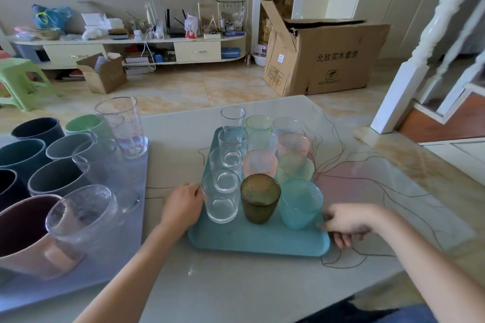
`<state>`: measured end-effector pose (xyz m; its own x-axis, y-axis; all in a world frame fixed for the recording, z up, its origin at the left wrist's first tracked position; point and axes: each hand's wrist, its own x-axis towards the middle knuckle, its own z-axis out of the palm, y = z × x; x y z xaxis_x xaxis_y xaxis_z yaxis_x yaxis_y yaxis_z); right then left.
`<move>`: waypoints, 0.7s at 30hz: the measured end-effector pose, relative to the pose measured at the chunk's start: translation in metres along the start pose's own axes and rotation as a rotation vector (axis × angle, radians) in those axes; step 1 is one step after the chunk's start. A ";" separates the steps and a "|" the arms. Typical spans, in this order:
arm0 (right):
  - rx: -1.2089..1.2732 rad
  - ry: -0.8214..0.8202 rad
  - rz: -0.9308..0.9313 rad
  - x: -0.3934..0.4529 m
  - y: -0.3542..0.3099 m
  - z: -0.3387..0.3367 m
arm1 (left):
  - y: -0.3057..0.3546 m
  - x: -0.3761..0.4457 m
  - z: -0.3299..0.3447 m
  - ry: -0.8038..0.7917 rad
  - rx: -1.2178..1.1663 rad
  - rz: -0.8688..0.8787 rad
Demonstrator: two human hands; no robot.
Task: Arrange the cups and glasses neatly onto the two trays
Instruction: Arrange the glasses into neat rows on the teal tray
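A teal tray lies in the middle of the table with three rows of glasses: clear ones on the left, then an olive glass, pink, green and teal glasses. My left hand rests against the tray's left edge beside the nearest clear glass. My right hand grips the tray's right edge, fingers curled under the rim. A grey-blue tray at the left carries dark mugs, a pink mug and several clear glasses.
The marble-patterned table ends just behind the trays. Beyond it, on the floor, are a big cardboard box, a small box, a green stool and a cluttered TV cabinet. A white stair post stands at the right.
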<state>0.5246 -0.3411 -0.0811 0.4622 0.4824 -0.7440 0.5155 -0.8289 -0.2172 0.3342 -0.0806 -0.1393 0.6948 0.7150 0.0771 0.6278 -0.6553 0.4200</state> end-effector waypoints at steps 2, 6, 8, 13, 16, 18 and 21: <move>0.007 0.079 -0.012 0.003 -0.002 0.006 | -0.001 -0.004 -0.002 0.012 -0.006 -0.009; 0.184 0.231 -0.009 0.013 0.009 0.006 | 0.005 -0.005 0.002 0.022 0.033 -0.036; 0.278 0.354 -0.023 0.023 0.019 0.002 | 0.014 -0.003 0.009 0.039 0.065 -0.055; 0.402 0.652 -0.023 0.057 0.045 -0.017 | 0.051 0.004 0.031 0.067 0.119 -0.139; 0.414 0.736 -0.030 0.063 0.044 -0.029 | 0.069 0.013 0.038 0.092 0.109 -0.200; 0.379 0.771 -0.010 0.068 0.044 -0.035 | 0.075 0.020 0.041 0.109 0.101 -0.220; 0.330 0.775 0.030 0.075 0.046 -0.040 | 0.077 0.031 0.043 0.120 0.086 -0.228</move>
<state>0.6120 -0.3316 -0.1215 0.8989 0.4173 -0.1337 0.3141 -0.8264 -0.4674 0.4190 -0.1198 -0.1430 0.4885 0.8670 0.0983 0.7946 -0.4885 0.3605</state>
